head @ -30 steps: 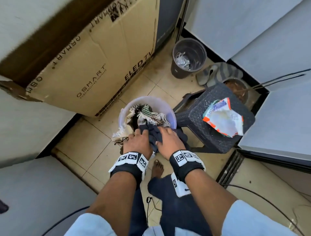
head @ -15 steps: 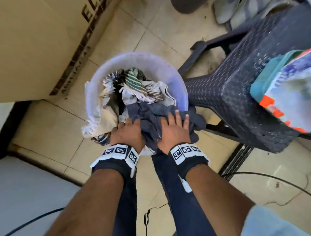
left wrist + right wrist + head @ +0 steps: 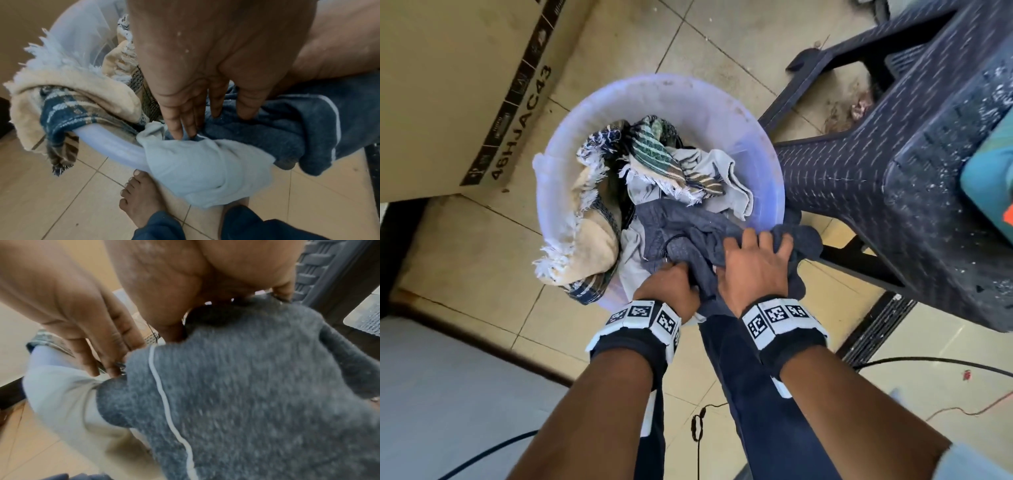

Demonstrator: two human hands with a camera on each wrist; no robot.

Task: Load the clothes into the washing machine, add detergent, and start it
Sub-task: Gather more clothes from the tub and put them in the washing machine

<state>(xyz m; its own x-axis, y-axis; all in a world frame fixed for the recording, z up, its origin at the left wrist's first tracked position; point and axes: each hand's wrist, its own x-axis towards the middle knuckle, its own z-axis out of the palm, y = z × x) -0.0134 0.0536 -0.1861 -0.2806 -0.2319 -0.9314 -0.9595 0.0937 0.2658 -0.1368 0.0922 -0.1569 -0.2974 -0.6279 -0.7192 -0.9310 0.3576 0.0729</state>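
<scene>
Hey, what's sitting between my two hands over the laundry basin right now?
A bunched fold of the dark blue-grey garment lies between the left hand and the right hand, both touching it; the head view shows it.

tiled floor (image 3: 465,246) | on it: pale tub (image 3: 654,92), dark plastic stool (image 3: 893,205), cardboard box (image 3: 448,85), black cable (image 3: 698,432)

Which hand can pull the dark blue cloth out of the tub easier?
Probably the right hand: it lies spread across the dark cloth, fingertips dug into the bunched part over the tub rim. The left hand only pokes its fingers in at the cloth's edge.
</scene>
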